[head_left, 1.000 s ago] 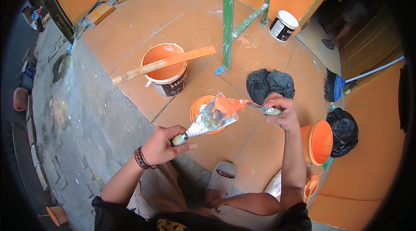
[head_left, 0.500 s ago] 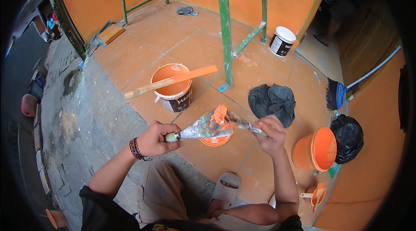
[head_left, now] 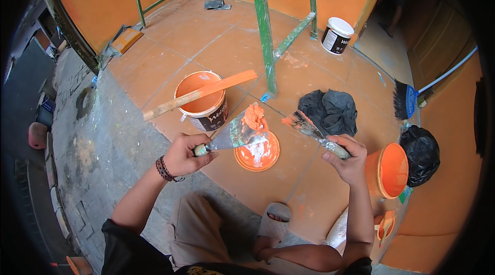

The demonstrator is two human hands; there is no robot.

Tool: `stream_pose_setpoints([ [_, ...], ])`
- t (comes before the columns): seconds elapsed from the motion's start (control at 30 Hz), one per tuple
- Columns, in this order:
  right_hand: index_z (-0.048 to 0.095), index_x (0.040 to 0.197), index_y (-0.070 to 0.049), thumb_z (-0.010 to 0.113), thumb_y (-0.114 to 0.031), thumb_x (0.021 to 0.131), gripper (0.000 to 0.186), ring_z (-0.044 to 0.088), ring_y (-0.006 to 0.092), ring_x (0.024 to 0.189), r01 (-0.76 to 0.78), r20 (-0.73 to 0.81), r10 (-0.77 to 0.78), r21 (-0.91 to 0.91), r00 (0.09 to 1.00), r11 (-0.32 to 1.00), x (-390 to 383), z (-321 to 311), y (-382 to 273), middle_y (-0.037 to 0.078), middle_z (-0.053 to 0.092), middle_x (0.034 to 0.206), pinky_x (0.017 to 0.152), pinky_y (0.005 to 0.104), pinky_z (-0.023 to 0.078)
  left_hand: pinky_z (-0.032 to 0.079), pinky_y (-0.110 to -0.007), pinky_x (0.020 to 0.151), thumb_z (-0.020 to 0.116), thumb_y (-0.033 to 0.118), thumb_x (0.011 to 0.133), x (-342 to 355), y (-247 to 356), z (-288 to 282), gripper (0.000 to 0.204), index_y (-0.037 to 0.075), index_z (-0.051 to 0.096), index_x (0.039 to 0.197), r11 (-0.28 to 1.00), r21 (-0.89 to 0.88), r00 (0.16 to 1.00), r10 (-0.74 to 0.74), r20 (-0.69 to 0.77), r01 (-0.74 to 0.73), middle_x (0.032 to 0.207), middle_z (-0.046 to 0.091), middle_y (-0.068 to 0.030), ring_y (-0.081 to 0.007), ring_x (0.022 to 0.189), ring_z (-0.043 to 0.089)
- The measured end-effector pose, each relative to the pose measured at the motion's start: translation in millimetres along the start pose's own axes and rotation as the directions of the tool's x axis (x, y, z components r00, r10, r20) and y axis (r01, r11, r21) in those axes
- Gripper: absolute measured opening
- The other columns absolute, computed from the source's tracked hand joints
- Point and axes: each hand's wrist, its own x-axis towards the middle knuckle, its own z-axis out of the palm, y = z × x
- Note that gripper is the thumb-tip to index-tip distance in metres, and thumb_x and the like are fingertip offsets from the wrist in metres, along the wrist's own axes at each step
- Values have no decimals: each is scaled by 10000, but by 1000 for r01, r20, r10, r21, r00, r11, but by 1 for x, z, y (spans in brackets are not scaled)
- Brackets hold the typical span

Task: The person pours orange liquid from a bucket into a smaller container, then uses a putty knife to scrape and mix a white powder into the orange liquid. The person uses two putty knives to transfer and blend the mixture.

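My left hand (head_left: 190, 154) grips the handle of a wide putty knife (head_left: 236, 136), its blade smeared with white, green and orange. A lump of orange putty (head_left: 254, 117) sits toward the blade's far end. In my right hand (head_left: 348, 157) is a narrower putty knife (head_left: 308, 126), with orange residue along its tip; a gap separates it from the lump. Below the wide blade lies an orange lid (head_left: 259, 157) smeared with white, partly covered by the blade. Just beyond stands a paint bucket (head_left: 209, 115) of orange paint, a flat wooden stick (head_left: 206, 94) across its rim.
A green ladder (head_left: 265, 43) stands ahead on the tiles. Dark crumpled cloth (head_left: 327, 112) lies near my right hand, with an orange bucket (head_left: 394, 172), a black bag (head_left: 420, 155) and a blue broom (head_left: 406, 101) farther right. A white-lidded bucket (head_left: 337, 37) stands near the doorway.
The right putty knife has drawn away to the right from the wide blade. The putty lump stays on the wide blade, and more of the lid shows.
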Motion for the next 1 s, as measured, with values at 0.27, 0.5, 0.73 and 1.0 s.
stream_pose_setpoints([
  [0.27,685,1063,1,724,-119,819,275,600,90,634,-580,479,358,478,801,659,10,8,4,69,685,818,495,221,446,451,-303,510,715,69,728,-15,-7,6,131,8,642,818,996,89,998,-25,-56,30,623,597,-107,-190,508,573],
  [0.5,691,1007,32,708,-99,819,230,532,79,489,-592,440,429,358,789,722,15,15,21,97,676,724,423,211,393,482,-309,549,717,55,722,-26,-15,9,132,4,644,820,986,165,995,38,-97,-21,650,624,-127,-220,570,628],
  [0.73,693,1018,15,704,-113,840,220,477,40,469,-543,229,494,272,839,795,-21,31,-3,39,636,686,411,186,357,487,-356,519,714,99,715,-31,-13,32,166,46,634,850,947,298,960,-31,-279,117,661,618,-136,-306,561,620],
  [1.0,688,1047,7,697,-105,864,215,569,38,730,-548,98,548,314,831,775,-47,79,-12,15,672,841,642,179,453,469,-370,505,753,101,705,-38,4,59,226,28,623,874,887,446,942,36,-335,124,650,589,-125,-301,550,602],
])
